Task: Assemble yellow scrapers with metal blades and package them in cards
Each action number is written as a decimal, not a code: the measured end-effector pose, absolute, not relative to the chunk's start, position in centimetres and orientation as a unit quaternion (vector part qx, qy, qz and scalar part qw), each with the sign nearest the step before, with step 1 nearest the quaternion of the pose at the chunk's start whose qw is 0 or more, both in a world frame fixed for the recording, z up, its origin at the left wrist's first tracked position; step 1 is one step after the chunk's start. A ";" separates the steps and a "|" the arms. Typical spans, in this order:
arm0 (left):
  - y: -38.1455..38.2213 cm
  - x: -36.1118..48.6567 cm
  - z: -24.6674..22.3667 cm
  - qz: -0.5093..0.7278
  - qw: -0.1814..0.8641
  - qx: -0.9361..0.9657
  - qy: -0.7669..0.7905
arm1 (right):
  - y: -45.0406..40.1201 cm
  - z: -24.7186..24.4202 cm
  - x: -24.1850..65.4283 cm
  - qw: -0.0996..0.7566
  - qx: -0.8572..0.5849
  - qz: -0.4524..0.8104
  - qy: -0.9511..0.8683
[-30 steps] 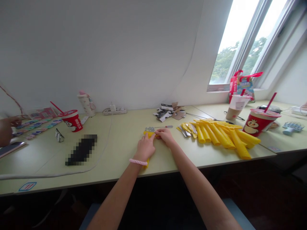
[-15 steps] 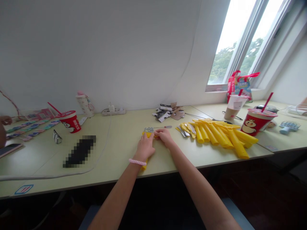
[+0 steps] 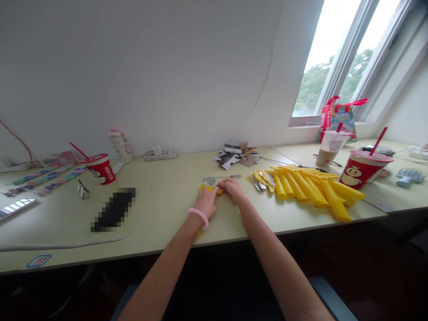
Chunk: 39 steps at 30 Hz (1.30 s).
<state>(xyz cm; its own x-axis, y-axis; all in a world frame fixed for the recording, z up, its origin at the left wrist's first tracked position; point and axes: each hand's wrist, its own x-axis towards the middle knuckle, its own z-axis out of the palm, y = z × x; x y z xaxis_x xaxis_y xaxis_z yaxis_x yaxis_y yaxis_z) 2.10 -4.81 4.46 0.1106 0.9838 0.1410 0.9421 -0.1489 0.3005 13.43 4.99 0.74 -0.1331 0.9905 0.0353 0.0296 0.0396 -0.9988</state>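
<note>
My left hand (image 3: 206,203), with a pink coil band at its wrist, is closed over a yellow plastic handle (image 3: 202,187) lying on the table. Most of that handle is hidden under the palm and wrist. Close beside it, my right hand (image 3: 231,187) has its fingers pinched together at a small yellow part by the far end; what the fingertips hold is too small to make out. A pile of small metal screws (image 3: 210,180) lies just beyond both hands. Past the right hand rests a screwdriver (image 3: 236,176).
To the right lie several yellow tube-like handles (image 3: 301,187) and yellow pieces with metal blades (image 3: 261,180). Torn packaging (image 3: 236,156) sits at the back. Red cups (image 3: 102,169), a pale bottle (image 3: 121,145), a power strip (image 3: 160,154), glasses (image 3: 83,189) and a cable (image 3: 83,244) are around.
The view has shifted slightly. My left hand has turned a little at the wrist and more of the screw pile shows. A person's hand at the far left has gone out of view.
</note>
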 end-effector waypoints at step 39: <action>-1.2 -1.7 2.3 0.545 0.599 0.428 0.401 | 4.4 1.4 13.3 0.469 -0.491 0.340 -0.651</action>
